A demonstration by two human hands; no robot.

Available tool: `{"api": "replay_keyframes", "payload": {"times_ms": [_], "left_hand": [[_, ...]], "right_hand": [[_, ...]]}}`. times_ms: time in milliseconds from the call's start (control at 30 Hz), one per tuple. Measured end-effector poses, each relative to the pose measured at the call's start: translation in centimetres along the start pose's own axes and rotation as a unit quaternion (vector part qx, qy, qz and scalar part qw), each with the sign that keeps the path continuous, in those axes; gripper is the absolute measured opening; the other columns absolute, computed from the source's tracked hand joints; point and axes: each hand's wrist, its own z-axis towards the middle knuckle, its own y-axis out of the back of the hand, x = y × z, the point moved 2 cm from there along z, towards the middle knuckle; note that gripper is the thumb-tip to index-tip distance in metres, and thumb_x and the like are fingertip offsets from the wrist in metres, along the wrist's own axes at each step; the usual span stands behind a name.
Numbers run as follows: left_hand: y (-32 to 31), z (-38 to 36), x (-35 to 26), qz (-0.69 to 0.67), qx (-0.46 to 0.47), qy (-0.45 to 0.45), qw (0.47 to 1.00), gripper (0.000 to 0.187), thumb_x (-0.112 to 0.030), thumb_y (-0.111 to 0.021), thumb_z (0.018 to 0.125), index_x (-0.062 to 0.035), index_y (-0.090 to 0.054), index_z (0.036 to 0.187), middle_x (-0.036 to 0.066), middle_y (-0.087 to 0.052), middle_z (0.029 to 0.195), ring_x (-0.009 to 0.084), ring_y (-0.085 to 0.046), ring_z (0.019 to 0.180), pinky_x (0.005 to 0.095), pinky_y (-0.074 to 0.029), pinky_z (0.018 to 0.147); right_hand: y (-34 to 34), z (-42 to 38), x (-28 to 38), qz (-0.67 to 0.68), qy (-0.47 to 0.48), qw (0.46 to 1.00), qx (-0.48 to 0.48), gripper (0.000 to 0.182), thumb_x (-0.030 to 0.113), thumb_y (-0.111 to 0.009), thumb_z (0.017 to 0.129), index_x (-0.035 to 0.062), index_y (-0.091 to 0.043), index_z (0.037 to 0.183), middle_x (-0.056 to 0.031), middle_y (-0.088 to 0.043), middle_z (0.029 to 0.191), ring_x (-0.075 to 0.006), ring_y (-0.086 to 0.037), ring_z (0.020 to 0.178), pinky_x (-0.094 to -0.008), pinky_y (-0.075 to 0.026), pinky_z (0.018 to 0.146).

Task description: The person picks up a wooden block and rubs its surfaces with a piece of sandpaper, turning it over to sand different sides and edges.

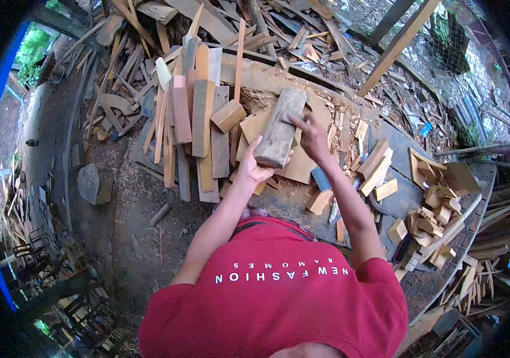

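A thick, weathered grey block of wood is tilted in front of me over the workbench. My left hand grips its near end, thumb along the left side and fingers underneath. Over its upper face is my right hand, index finger stretched out and touching the wood near the right edge. Flat brown sheets lie beneath the block. Just left of it, a short wood piece sits on a stack of longer boards.
Small wood offcuts are heaped at the bench's right side. Nearer my right arm lie more cut pieces and a dark curved tool. Scrap wood piles up behind the bench. A cut log stands on the ground at left.
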Motion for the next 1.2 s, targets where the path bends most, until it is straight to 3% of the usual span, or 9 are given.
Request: {"api": "replay_keyframes", "payload": {"times_ms": [133,267,467,600,667,700,967,1100,1200], "left_hand": [[1.4,0.4,-0.3,-0.045,0.003,0.026,0.999,0.053,-0.033,-0.049,0.091,0.0006,-0.040,0.131,0.022,-0.047,0.130,0.0363,-0.047,0.120,0.0532,-0.045,0.094],[2.5,0.2,-0.3,-0.023,-0.029,0.008,0.999,0.041,-0.030,-0.046,0.092,0.0002,-0.047,0.121,0.017,-0.057,0.115,0.0293,-0.058,0.104,0.0437,-0.052,0.086],[1.9,-0.2,0.2,0.117,-0.146,-0.026,0.982,0.032,-0.033,-0.050,0.091,-0.0073,-0.055,0.109,0.008,-0.060,0.100,0.0194,-0.062,0.089,0.0349,-0.054,0.080],[3.5,-0.1,-0.2,0.033,-0.131,-0.040,0.990,0.038,-0.042,-0.062,0.084,-0.0100,-0.058,0.105,0.004,-0.063,0.085,0.0154,-0.064,0.070,0.0274,-0.057,0.056],[1.6,-0.8,-0.5,0.053,-0.171,-0.012,0.984,0.036,-0.041,-0.065,0.083,-0.0092,-0.060,0.100,0.003,-0.063,0.077,0.0146,-0.063,0.060,0.0249,-0.054,0.043],[2.8,-0.6,-1.0,0.049,-0.156,0.000,0.987,0.035,-0.038,-0.065,0.083,-0.0117,-0.062,0.106,0.006,-0.066,0.088,0.0162,-0.066,0.065,0.0265,-0.055,0.045],[2.5,-0.7,-1.2,0.041,-0.165,0.007,0.985,0.037,-0.037,-0.070,0.080,-0.0107,-0.062,0.104,0.009,-0.066,0.086,0.0172,-0.066,0.065,0.0254,-0.054,0.044],[2.3,-0.6,-0.9,-0.004,-0.179,0.021,0.984,0.035,-0.040,-0.066,0.082,-0.0090,-0.063,0.098,0.003,-0.066,0.078,0.0136,-0.064,0.061,0.0255,-0.053,0.044],[4.2,0.2,-1.0,-0.031,-0.144,-0.002,0.989,0.034,-0.038,-0.059,0.088,-0.0084,-0.060,0.105,0.002,-0.066,0.082,0.0146,-0.064,0.067,0.0266,-0.056,0.052]], "right_hand": [[0.8,0.3,1.2,0.007,-0.048,0.998,-0.038,0.051,-0.010,-0.055,0.072,0.0172,-0.064,0.113,-0.0152,-0.055,0.093,-0.0318,-0.060,0.082,-0.0383,-0.049,0.068],[2.6,-2.3,6.2,0.023,0.030,0.999,-0.023,0.050,-0.005,-0.059,0.072,0.0198,-0.064,0.114,-0.0172,-0.056,0.093,-0.0326,-0.061,0.074,-0.0381,-0.050,0.061],[4.2,-4.7,9.0,-0.037,0.098,0.989,0.105,0.063,0.001,-0.059,0.071,0.0263,-0.053,0.128,-0.0145,-0.052,0.100,-0.0314,-0.058,0.084,-0.0379,-0.051,0.066],[2.0,-1.7,5.3,-0.032,0.094,0.991,0.086,0.057,0.004,-0.056,0.076,0.0274,-0.054,0.128,-0.0145,-0.053,0.100,-0.0311,-0.056,0.089,-0.0391,-0.050,0.068],[0.3,1.0,2.1,-0.050,0.093,0.994,0.009,0.051,-0.001,-0.054,0.077,0.0252,-0.060,0.121,-0.0158,-0.054,0.102,-0.0325,-0.060,0.082,-0.0392,-0.051,0.069],[-0.1,2.7,0.8,-0.055,0.071,0.996,0.013,0.048,0.000,-0.054,0.079,0.0236,-0.060,0.119,-0.0170,-0.054,0.103,-0.0339,-0.060,0.083,-0.0402,-0.050,0.070],[-0.6,10.1,-2.1,-0.118,-0.043,0.989,0.071,0.039,0.007,-0.055,0.080,0.0232,-0.063,0.114,-0.0149,-0.051,0.092,-0.0348,-0.058,0.086,-0.0446,-0.048,0.072],[-1.4,5.6,0.9,-0.080,0.023,0.995,0.051,0.038,0.007,-0.056,0.079,0.0218,-0.062,0.113,-0.0148,-0.052,0.095,-0.0333,-0.060,0.083,-0.0425,-0.050,0.065],[1.5,-0.2,7.1,-0.020,0.058,0.994,0.094,0.053,0.000,-0.052,0.076,0.0229,-0.057,0.123,-0.0151,-0.051,0.101,-0.0326,-0.058,0.088,-0.0415,-0.051,0.069]]}}
